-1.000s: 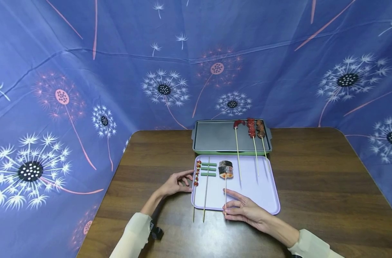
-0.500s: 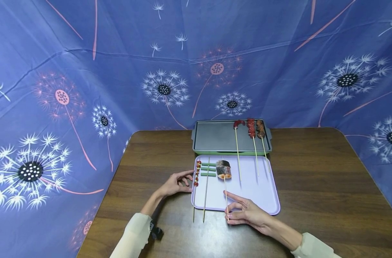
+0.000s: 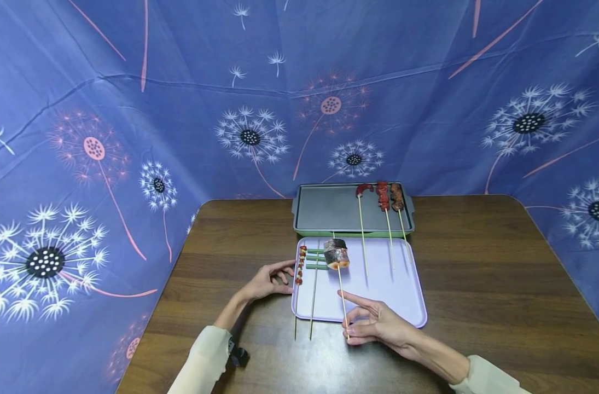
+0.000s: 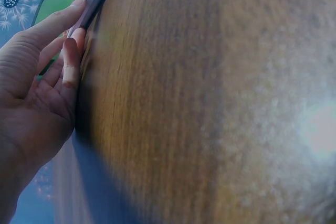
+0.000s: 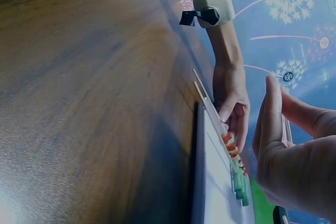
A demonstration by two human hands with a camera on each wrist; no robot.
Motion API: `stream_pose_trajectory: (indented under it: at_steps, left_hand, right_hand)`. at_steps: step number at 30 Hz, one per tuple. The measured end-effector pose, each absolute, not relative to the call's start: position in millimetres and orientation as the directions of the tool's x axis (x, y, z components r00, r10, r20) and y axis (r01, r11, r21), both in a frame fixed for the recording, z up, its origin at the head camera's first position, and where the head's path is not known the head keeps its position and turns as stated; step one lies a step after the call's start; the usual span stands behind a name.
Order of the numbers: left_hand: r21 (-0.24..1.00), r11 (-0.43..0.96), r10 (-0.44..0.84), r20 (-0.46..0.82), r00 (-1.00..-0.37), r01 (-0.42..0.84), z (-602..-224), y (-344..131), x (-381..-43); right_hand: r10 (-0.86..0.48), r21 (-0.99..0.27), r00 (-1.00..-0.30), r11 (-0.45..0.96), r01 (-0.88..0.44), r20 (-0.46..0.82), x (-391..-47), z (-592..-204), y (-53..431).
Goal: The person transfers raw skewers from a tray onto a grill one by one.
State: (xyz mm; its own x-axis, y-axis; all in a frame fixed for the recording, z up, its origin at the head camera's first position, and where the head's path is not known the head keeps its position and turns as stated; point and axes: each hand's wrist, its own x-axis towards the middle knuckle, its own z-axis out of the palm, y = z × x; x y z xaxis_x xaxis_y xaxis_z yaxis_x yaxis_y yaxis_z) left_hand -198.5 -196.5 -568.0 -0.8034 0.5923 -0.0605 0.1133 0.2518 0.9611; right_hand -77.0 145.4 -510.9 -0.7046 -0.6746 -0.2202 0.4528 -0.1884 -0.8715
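Observation:
In the head view, my right hand (image 3: 380,326) pinches the lower stick of a skewer (image 3: 336,254) with thick dark-skinned, fish-like chunks. Its food end hangs tilted above the lilac tray (image 3: 378,306). The right wrist view shows the right hand (image 5: 299,145) close up, its stick mostly hidden. My left hand (image 3: 268,282) touches the tray's left edge with index finger and thumb, other fingers loosely bent; the left wrist view shows that hand (image 4: 39,82) against the rim. Beside it on the tray lie a small red-and-green skewer (image 3: 301,265) and a skewer of green pieces (image 3: 317,259).
Behind the tray stands a grey griddle (image 3: 329,208) with a green base. A curled red skewer (image 3: 364,190), a red meat skewer (image 3: 383,196) and a brown meat skewer (image 3: 397,197) lie on its right side, sticks reaching over the tray. A patterned blue cloth (image 3: 181,109) hangs behind the wooden table (image 3: 476,273).
My right hand has lifted the fish-like skewer; its food end has swung left and up toward the green pieces. The left hand has stayed at the tray's edge.

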Motion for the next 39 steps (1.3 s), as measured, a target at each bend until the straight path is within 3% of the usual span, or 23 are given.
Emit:
stream_pose_trajectory:
  at_steps: [21,39]
  left_hand:
    - [0.961,0.26,0.584,-0.076,-0.808,0.097,-566.7,-195.9,-197.1]
    - [0.962,0.259,0.575,-0.082,-0.814,0.086,-564.1,-195.6,-197.4]
  right_hand:
    - [-0.625,-0.903,-0.751,-0.167,0.396,-0.213,-89.6,-500.7,149.6]
    - [-0.493,-0.906,-0.809,-0.092,0.414,-0.319,-148.6,-471.9,147.7]
